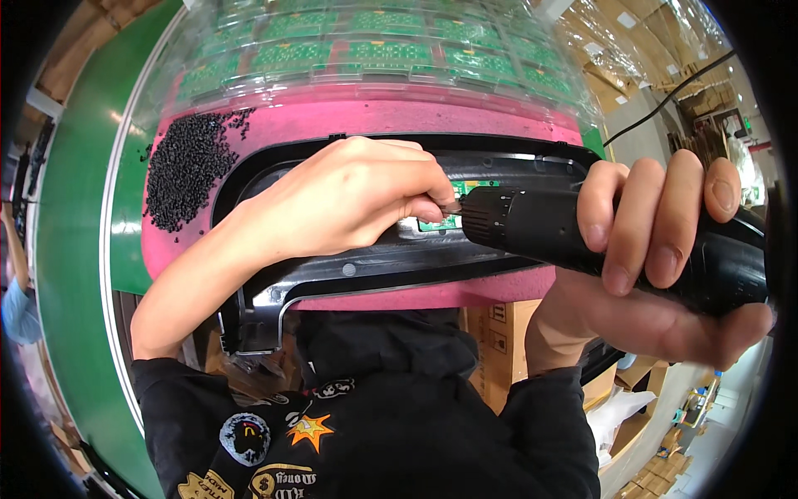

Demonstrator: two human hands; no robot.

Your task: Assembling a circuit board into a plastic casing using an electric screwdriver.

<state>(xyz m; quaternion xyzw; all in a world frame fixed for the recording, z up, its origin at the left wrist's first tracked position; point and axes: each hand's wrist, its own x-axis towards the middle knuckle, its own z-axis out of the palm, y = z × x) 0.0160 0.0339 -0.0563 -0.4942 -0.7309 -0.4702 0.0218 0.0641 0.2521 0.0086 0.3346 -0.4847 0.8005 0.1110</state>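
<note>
A black curved plastic housing lies open side up in front of me, with a small green circuit board inside it, partly covered by my hands. My right hand is wrapped around a black power screwdriver, held nearly level with its nose toward the left. At that nose, over the board, the thumb and fingers of my left hand are pinched together around the bit's tip. Whether a screw sits between them is too small to tell. My left forearm crosses over the housing's left part.
A pile of small black screws lies on the pink mat at the left. Clear plastic trays of green circuit boards stand along the far side. A cardboard box is below the near edge. A black cable hangs at the upper right.
</note>
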